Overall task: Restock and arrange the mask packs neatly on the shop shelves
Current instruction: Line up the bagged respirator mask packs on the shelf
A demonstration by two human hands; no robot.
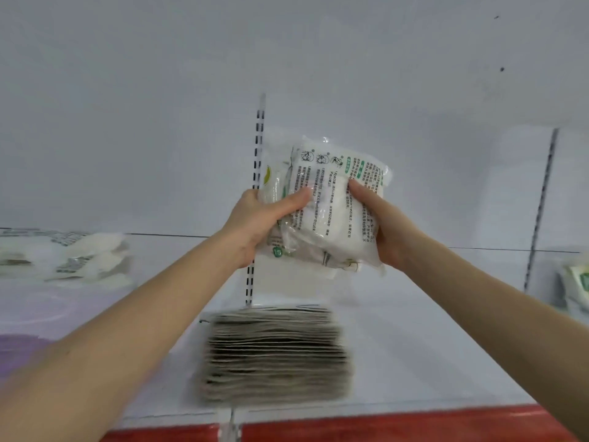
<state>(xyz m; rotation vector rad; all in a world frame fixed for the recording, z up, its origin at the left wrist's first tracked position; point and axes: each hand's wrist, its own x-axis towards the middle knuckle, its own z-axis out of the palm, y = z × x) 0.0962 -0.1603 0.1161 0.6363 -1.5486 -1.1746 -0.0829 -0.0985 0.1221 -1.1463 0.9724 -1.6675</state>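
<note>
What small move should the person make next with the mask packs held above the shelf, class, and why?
Probably lower the bundle of mask packs onto the shelf, right of the stack. Both the left hand and right hand grip it in mid-air, and the lying stack already looks tall.

The left hand (pixel 258 223) and right hand (pixel 387 231) show thumbs and palms only, their fingers hidden behind the held mask packs (pixel 328 202), whose print is too small to read. The stack (pixel 275 352) on the shelf (pixel 414 346) is smeared by blur, perhaps flat packs. The right-edge packs (pixel 577 282) are cut off by the frame
</note>
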